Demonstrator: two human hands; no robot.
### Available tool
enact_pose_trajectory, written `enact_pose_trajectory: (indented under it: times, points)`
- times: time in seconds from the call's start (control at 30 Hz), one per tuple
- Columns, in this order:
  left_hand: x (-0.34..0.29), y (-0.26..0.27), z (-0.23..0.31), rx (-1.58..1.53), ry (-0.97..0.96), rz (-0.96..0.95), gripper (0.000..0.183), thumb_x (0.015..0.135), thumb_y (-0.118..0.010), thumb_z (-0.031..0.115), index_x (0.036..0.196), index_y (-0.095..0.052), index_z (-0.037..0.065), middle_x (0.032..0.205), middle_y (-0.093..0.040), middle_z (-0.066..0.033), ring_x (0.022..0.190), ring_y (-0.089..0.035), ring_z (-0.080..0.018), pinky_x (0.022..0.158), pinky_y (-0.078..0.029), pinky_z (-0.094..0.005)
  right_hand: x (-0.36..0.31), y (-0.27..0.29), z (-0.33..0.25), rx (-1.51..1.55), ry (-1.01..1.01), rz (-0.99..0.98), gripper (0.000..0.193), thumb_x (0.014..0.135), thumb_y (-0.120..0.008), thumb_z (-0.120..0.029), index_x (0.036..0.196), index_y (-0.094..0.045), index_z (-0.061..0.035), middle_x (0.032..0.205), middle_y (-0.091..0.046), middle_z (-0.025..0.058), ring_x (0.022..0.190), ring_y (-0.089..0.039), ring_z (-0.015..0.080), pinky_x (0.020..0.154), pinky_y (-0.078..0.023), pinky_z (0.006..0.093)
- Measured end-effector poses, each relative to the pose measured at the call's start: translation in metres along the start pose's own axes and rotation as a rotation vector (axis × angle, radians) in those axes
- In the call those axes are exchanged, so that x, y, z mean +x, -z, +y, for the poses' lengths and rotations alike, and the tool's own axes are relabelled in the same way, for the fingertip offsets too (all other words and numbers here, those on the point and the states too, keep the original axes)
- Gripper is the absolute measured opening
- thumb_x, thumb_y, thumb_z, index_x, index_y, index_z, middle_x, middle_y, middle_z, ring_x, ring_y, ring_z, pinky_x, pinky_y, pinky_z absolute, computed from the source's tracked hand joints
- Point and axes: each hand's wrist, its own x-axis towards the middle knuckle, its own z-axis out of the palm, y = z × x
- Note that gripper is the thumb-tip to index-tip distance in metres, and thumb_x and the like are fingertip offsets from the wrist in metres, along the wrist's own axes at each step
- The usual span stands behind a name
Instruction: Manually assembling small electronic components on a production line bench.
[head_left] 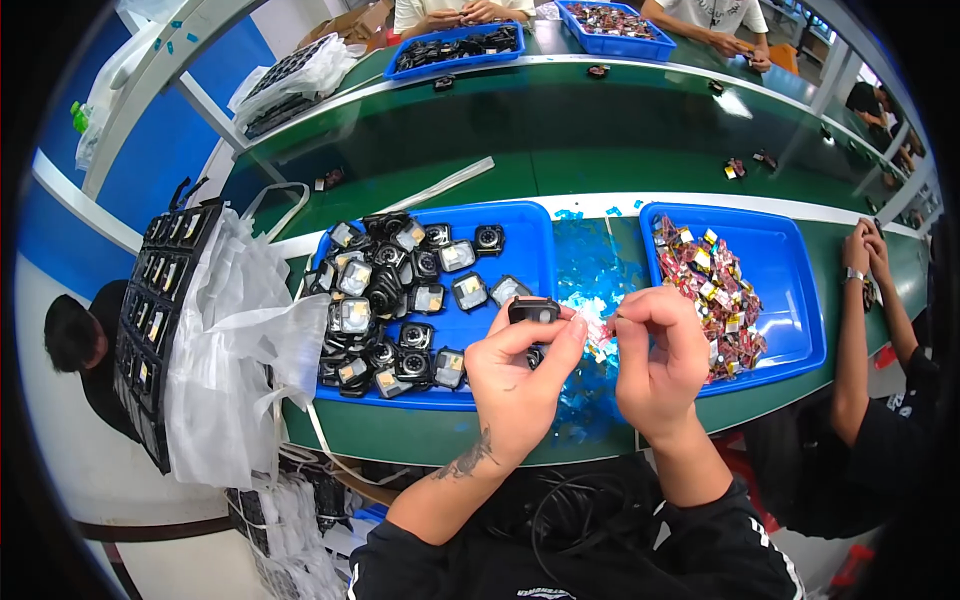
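Beyond the left edge of the green table (pixel 375 438), a black compartmented tray (pixel 143 395) is seen steeply tilted, its right side covered by translucent white plastic sheeting (pixel 230 300). On the table, a left blue tray (pixel 522 228) is set between the far and near edges; black casings (pixel 385 290) are heaped against its left edge and scattered more thinly toward its right edge. Over the right edge of that tray, a single black casing (pixel 534 311) is held raised in the left hand (pixel 520 375), pinched between thumb and fingers. Between the two trays, the table is strewn with blue film scraps (pixel 590 400), and a whitish cluster of scraps (pixel 597 325) is seen between the hands. The right hand (pixel 660 360) is held near the left edge of the right blue tray (pixel 785 290), its fingers curled toward the thumb; whether anything small is pinched there cannot be told. In that tray, red, yellow and white small parts (pixel 715 290) are piled along the left edge. Farther right, beside the table, a co-worker's hands (pixel 868 250) are held close together
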Motion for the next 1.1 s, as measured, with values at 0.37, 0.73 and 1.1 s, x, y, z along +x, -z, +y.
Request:
enact_pose_trajectory:
  times: [0.37, 0.73, 1.1]
  points:
    - [-0.009, -0.018, -0.018, -0.116, -0.054, 0.067, 0.005, 0.083, -0.071, -0.003, 0.086, -0.069, -0.006, 0.098, -0.064, -0.012, 0.088, -0.06, -0.0152, 0.081, -0.048, -0.0286, 0.002, 0.002, 0.007, -0.164, 0.162, -0.025, 0.021, 0.077, -0.067, 0.011, 0.093, -0.057, -0.0002, 0.078, -0.059, 0.0131, 0.068, -0.059, 0.0274, 0.057, -0.049, 0.0344]
    - [-0.006, -0.011, -0.013, -0.333, 0.182, 0.025, 0.016, 0.083, -0.073, 0.005, 0.092, -0.06, 0.004, 0.106, -0.056, -0.0049, 0.092, -0.053, -0.0092, 0.077, -0.043, -0.0253, 0.009, 0.025, 0.013, 0.002, 0.043, -0.217, 0.013, 0.086, -0.059, 0.01, 0.094, -0.053, 0.0018, 0.083, -0.057, 0.0116, 0.07, -0.056, 0.0191, 0.061, -0.046, 0.027]
    - [0.029, 0.006, 0.017, 0.432, -0.057, -0.557, 0.017, 0.075, -0.078, 0.007, 0.091, -0.074, 0.002, 0.091, -0.068, -0.0125, 0.082, -0.065, -0.0208, 0.088, -0.046, -0.0395, -0.001, 0.026, 0.0, 0.427, -0.441, -0.208, 0.007, 0.096, -0.052, 0.002, 0.103, -0.049, 0.0023, 0.092, -0.052, 0.0062, 0.078, -0.051, 0.0074, 0.07, -0.044, 0.0197]
